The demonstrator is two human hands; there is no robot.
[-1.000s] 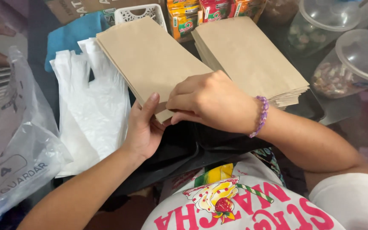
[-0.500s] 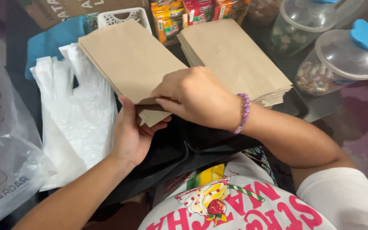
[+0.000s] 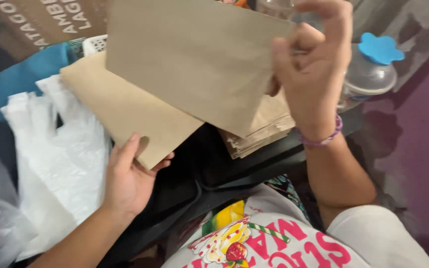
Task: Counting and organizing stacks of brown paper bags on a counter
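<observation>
Paper bag (image 3: 194, 59) lifted clear above stack (image 3: 125, 106), pinched by our right hand (image 3: 311, 74) fingers. Our left hand (image 3: 130, 178) grips stack edge on worktop. Likely step: separating one bag; next calls for opening its mouth.

- Premises: small shop or home packing station, judged from the stock on hand.
- Stacked brown paper bags (image 3: 125, 106) and white plastic carrier bags (image 3: 60, 164) lie on a dark surface (image 3: 254, 166).
- Clear lidded jar (image 3: 371, 74) and cardboard box (image 3: 35, 20) stand behind.
</observation>
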